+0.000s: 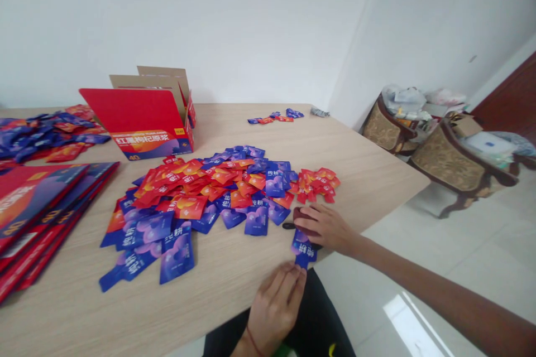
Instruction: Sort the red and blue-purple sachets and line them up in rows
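At the table's near edge, my left hand (276, 301) pinches the narrow end of a blue sachet (305, 250). My right hand (329, 230) is closed over a brown rounded object (302, 220) at the sachet's far end. Black parts stick out from under that object on both sides; its kind is not clear, and the sachet's far end is hidden beneath it. Just beyond my hands lies a large heap of red sachets (184, 175) and blue sachets (256, 218). A small cluster of red sachets (318, 184) sits at the heap's right end.
An open red carton (142, 122) stands behind the heap. Flat printed cartons (37, 201) are stacked at the left, with another sachet pile (54, 134) behind them. A few sachets (276, 118) lie near the wall. Loaded chairs (452, 162) stand right of the table.
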{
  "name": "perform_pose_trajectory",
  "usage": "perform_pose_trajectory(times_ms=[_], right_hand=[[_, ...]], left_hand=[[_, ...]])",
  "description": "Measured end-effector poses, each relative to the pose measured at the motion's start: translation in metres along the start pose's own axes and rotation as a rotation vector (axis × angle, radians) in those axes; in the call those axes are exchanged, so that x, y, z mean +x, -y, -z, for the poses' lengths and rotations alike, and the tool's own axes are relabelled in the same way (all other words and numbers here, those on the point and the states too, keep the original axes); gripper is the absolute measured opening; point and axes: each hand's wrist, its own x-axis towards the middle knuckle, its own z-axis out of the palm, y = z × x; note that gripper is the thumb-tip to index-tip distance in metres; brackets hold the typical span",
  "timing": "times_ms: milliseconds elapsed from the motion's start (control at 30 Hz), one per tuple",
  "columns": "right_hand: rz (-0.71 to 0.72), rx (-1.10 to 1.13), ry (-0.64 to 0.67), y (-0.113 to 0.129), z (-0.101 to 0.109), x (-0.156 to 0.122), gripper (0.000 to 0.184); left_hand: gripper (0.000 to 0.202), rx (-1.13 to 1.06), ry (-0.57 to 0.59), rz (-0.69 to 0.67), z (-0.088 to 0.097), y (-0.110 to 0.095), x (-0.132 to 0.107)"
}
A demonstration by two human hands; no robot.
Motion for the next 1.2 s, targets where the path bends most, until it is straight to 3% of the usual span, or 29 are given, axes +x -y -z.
perform_pose_trajectory(times_ms=[133, 300, 533, 600, 700, 767, 867, 1033, 1200], right_hand=[[-0.148, -0.01, -0.031, -0.021, -0.008, -0.005, 0.03], [-0.203, -0.027, -0.13, -0.022, -0.008, -0.015, 0.033], [-0.372, -0.007, -0.419, -0.025, 0.027, -0.028, 0.043], [-0.42, -0.006, -0.456, -0.037, 0.036, -0.035, 0.044], [-0.561, -0.049, -0.528, -0.068, 0.038, -0.05, 0.043], [-0.705, -0.081, -0.58, -0.095, 0.032, -0.063, 0.043], [-0.96, -0.093, -0.634, -0.136, 0.014, -0.08, 0.046], [-1.175, -0.091, -0.597, -0.178, -0.021, -0.094, 0.048], [-1.171, -0.176, -0.503, -0.183, -0.041, -0.095, 0.048]], left_hand=[[0.032, 0.012, -0.01, -0.007, 0.0, 0.0, 0.0], [0.031, 0.023, -0.057, -0.026, -0.001, 0.001, -0.001], [0.031, 0.097, -0.094, -0.081, -0.004, 0.003, 0.001], [0.03, 0.095, -0.108, -0.068, -0.005, 0.002, 0.003], [0.023, 0.033, -0.125, 0.055, -0.003, -0.003, 0.008], [0.022, 0.003, -0.141, 0.141, 0.0, -0.006, 0.015], [0.032, 0.065, -0.087, 0.142, -0.002, -0.013, 0.031], [0.056, 0.313, -0.02, 0.178, -0.037, -0.023, 0.062], [0.057, 0.439, 0.061, 0.325, -0.083, -0.014, 0.069]])
